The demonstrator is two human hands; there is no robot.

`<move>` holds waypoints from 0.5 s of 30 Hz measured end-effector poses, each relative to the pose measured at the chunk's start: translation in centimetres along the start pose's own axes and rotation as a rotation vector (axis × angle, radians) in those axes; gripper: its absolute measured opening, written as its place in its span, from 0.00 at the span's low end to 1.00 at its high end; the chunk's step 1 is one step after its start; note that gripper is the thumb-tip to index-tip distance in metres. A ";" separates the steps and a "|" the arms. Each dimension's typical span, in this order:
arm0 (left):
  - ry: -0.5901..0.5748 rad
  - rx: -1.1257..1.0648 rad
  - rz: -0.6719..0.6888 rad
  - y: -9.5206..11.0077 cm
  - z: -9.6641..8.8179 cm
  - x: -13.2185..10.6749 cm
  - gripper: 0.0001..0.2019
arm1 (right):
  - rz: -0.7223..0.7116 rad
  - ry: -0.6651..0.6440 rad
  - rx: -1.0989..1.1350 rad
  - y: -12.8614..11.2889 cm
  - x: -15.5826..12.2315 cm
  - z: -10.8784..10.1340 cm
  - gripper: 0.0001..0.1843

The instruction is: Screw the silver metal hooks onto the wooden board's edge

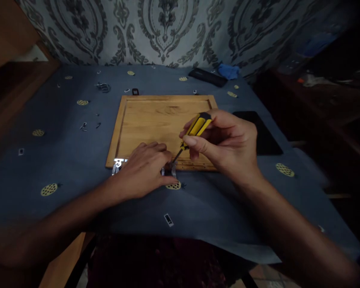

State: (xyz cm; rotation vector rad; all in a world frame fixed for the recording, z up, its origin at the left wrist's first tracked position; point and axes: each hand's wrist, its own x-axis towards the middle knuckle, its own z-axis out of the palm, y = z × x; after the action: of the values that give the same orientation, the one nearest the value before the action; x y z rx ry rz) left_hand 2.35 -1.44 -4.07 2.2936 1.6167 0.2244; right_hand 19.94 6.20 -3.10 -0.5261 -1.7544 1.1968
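Note:
My right hand is closed around the yellow and black handle of a screwdriver. The screwdriver slants down to the left, its tip at a shiny metal fitting on the front edge of a wooden board. My left hand lies across that edge, with thumb and forefinger on either side of the fitting, holding it against the board. Another shiny metal part shows left of this hand; whether the two parts join is hidden beneath it. The board lies flat, with a raised rim.
Several small screws lie left of the board, with a small heap of metal pieces farther back. Behind the board are a black elongated case and a blue cloth. A flat black panel lies to the right.

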 end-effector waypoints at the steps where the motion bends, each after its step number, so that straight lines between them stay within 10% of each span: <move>1: 0.002 0.000 0.002 0.0 0.0 0.0 0.17 | -0.033 0.059 0.000 0.0 -0.1 0.2 0.14; 15: -0.008 0.010 -0.002 0.0 -0.2 0.0 0.16 | -0.017 0.136 -0.030 -0.3 -0.6 0.4 0.18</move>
State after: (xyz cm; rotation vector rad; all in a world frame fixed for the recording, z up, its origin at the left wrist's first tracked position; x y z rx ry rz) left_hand 2.32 -1.42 -3.90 2.2972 1.6203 0.2071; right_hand 19.87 5.44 -3.13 -0.5950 -1.6599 1.0985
